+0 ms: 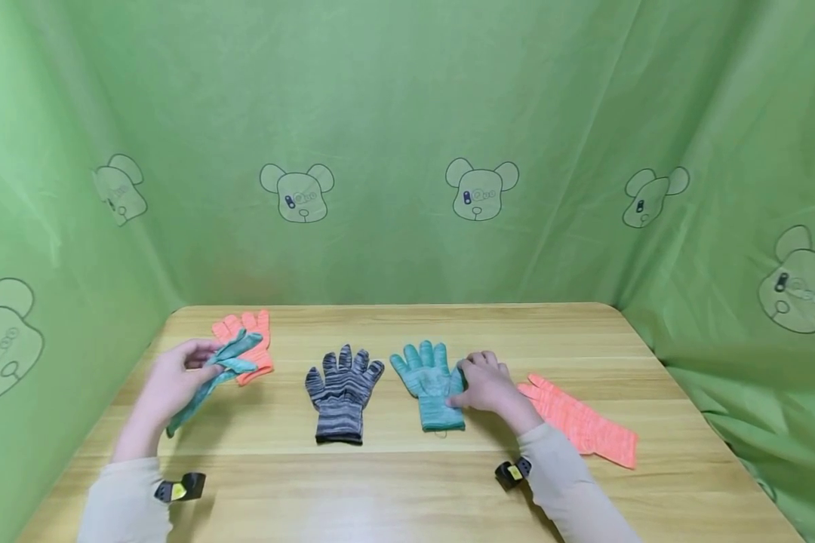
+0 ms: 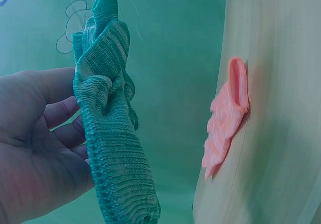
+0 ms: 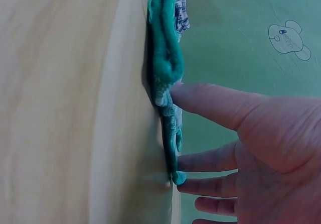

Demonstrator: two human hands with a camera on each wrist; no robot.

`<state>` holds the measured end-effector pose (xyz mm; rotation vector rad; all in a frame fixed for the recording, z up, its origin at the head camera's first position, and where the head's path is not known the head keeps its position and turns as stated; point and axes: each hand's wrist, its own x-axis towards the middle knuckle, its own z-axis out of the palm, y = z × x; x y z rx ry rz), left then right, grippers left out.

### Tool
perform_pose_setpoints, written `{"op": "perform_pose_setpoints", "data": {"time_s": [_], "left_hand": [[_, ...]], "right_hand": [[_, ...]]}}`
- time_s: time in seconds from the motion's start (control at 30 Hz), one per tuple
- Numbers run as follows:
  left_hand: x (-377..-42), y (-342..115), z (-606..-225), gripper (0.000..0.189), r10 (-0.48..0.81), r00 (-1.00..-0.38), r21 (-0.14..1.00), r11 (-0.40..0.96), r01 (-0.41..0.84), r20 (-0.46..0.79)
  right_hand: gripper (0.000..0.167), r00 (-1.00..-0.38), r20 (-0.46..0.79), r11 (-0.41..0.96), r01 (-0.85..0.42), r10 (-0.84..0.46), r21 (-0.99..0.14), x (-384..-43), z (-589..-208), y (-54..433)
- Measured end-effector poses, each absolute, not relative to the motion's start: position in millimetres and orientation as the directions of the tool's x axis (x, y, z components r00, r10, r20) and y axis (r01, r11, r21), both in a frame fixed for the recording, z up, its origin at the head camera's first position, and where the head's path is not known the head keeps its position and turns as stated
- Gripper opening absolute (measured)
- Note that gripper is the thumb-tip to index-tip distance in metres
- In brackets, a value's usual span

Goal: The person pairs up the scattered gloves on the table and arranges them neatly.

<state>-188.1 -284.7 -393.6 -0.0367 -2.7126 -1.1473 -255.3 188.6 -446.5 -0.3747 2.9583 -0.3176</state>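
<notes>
In the head view my left hand [image 1: 179,377] pinches a teal knit glove [image 1: 207,388] above the table's left side. The left wrist view has this glove [image 2: 118,148] hanging folded between thumb and fingers. A second teal glove [image 1: 431,385] lies flat with its fingers pointing away. My right hand [image 1: 489,383] rests on that one; in the right wrist view its fairly straight thumb and fingertips touch the glove [image 3: 168,58]. Left of it lies a grey-and-black striped glove [image 1: 342,400]. Behind the held glove is a coral glove [image 1: 258,343], partly covered from view.
Another coral glove [image 1: 584,422] lies slanted at the right, partly behind my right forearm. Everything lies on a wooden table [image 1: 299,490]. Green curtains [image 1: 394,90] with bear-head prints surround its back and sides.
</notes>
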Motion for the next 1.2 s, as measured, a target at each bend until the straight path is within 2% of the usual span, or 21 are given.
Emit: {"op": "perform_pose_setpoints", "data": {"time_s": [0.73,1.2], "left_hand": [[-188.8,-259.0,-379.4,0.034,-0.08,-0.982,0.726,0.684,0.071,0.171],[-201.9,-233.5,-370.8,0.039,-0.075,-0.983,0.786,0.612,0.089,0.17]], "right_hand": [[0.079,-0.956,-0.125,0.951,-0.237,-0.264,-0.2,-246.2,-444.2,187.7],[0.081,-0.956,-0.134,0.952,-0.231,-0.26,-0.202,-246.1,-442.4,188.5]]}}
